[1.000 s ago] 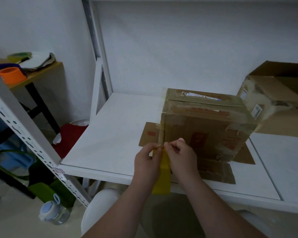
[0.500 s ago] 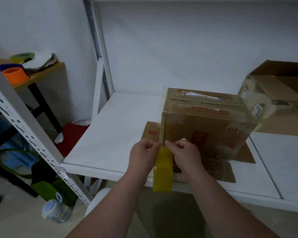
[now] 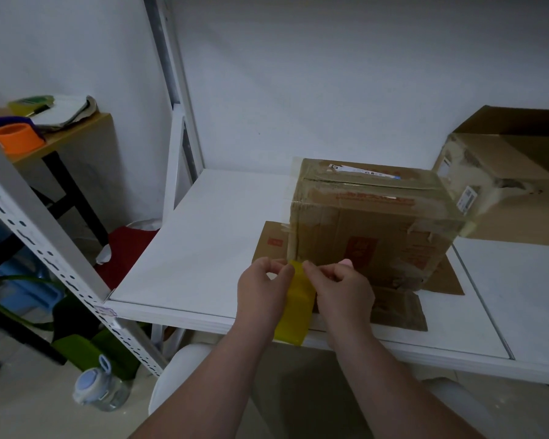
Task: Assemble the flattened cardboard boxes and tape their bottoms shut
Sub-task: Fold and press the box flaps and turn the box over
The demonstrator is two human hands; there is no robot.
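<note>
Since a second ago the left hand (image 3: 262,289) and right hand (image 3: 343,291) have drawn slightly apart, so the yellow roll of packing tape (image 3: 295,308) hanging between them shows wider. Each grip is pinched closed on the roll's top edge, probably to pick loose the free end. They hold it just before the near-left corner of the upright brown cardboard box (image 3: 377,229), whose top seam is already taped. The box stands on flat brown cardboard (image 3: 270,245) on the white shelf board (image 3: 203,248), which probably makes that corner the next strip's starting point.
</note>
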